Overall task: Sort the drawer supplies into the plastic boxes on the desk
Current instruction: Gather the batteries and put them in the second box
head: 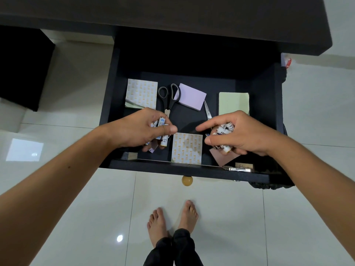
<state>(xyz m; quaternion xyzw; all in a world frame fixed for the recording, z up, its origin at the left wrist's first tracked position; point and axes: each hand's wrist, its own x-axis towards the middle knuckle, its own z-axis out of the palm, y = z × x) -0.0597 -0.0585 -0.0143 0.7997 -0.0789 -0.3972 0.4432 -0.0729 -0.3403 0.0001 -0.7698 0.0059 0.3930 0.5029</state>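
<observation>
**Both hands full of batteries over the open drawer**

Bare feet (172,223) stand on the pale tiled floor (288,217), just short of the round wooden knob (187,180) on the front of the pulled-out black drawer (107,104). Both arms reach in over its front edge.

The left hand (142,129) has its fingers curled round a bunch of white-and-blue batteries (163,129), thumb pointing toward the middle of the drawer. The right hand (238,133) grips another cluster of batteries (223,131), its forefinger stretched out toward the left hand; the two do not touch.

Between the hands, near the drawer front, lies a patterned sticky-note pad (186,147). A second patterned pad (141,94) sits farther back on the left, with black-handled scissors (169,96) just beside it. One scissor loop overlaps a lilac note pad (192,96). A pale green pad (233,103) lies to the right, partly behind the right hand. A pinkish pad (222,157) shows under that hand.

The dark surface (192,14) overhangs the back of the drawer.
</observation>
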